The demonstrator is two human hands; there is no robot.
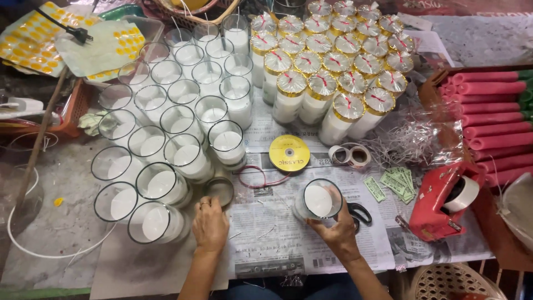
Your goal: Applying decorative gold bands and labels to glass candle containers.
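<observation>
Right hand (336, 228) clamped on a glass candle (318, 201) — left hand (210, 223) flat on the surface (266, 233), touching a loose ring (220, 190) — mid-wrapping; cover needed next.

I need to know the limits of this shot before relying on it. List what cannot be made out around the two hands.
- Scissors, head view: mostly hidden behind the right hand and the glass candle it grips.
- Left hand: palm down on the newspaper, so anything beneath it is hidden.
- Woven basket: cut off by the bottom edge.
- Green paper slips: print too small to tell.
</observation>
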